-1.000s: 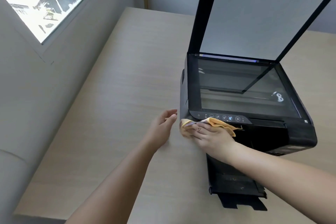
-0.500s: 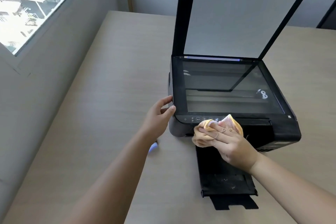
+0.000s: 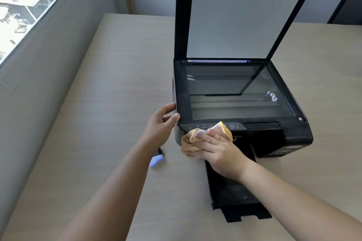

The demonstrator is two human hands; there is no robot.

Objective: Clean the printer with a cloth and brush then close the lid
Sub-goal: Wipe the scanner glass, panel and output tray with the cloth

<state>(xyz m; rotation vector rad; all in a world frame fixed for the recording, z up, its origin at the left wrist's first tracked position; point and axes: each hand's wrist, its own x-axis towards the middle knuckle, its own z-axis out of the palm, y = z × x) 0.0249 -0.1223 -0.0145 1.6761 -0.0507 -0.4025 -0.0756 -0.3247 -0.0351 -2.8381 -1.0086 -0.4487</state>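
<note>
A black printer (image 3: 293, 135) stands on the table with its scanner lid (image 3: 244, 17) raised upright and the glass (image 3: 235, 92) exposed. My right hand (image 3: 217, 150) presses a bunched orange cloth (image 3: 221, 130) against the front left of the printer, at the control panel. My left hand (image 3: 160, 125) holds the printer's front left corner, thumb on top of the edge. A small brush with a pale blue head (image 3: 156, 159) lies on the table, partly hidden under my left forearm.
The black output tray (image 3: 231, 197) sticks out of the printer's front toward me. The light wooden table (image 3: 109, 103) runs along a grey wall with a window (image 3: 25, 6) on the left. A dark chair back (image 3: 348, 4) shows at the far right.
My left hand moved from the table to the printer's front left corner and took hold of it. My right hand slid the cloth from the corner rightward along the control panel.
</note>
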